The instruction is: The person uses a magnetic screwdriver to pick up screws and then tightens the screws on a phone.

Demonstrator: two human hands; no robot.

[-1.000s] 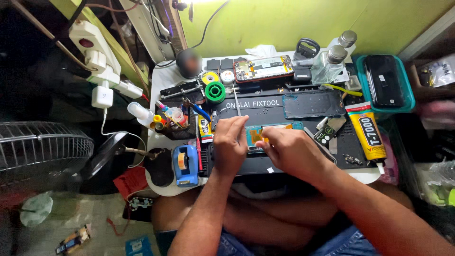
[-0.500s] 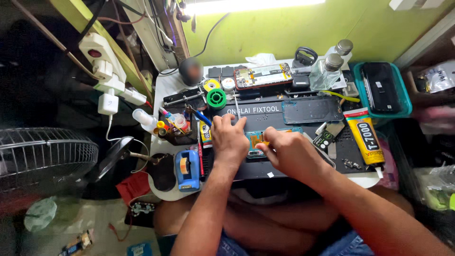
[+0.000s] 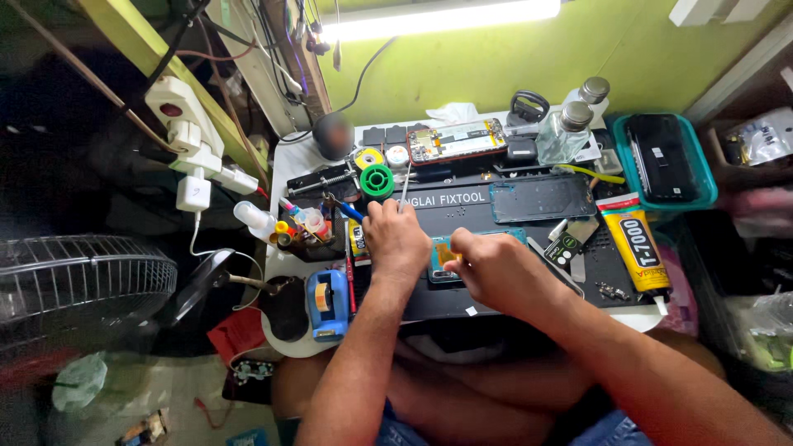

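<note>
On black repair mat (image 3: 512, 293), mid-worktop: opened phone (image 3: 442, 258) lies flat, insides exposed. Left hand (image 3: 398, 239) presses on its left end, fingers curled, thin tool upright in grip. Right hand (image 3: 487, 266) fingers pinched over board. Disassembly underway; back panel (image 3: 541, 198) already off, reassembly left.

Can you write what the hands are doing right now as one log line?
left hand: holds thin tool, cannot tell which | right hand: pressing small teal phone part | surface: black work mat
</note>
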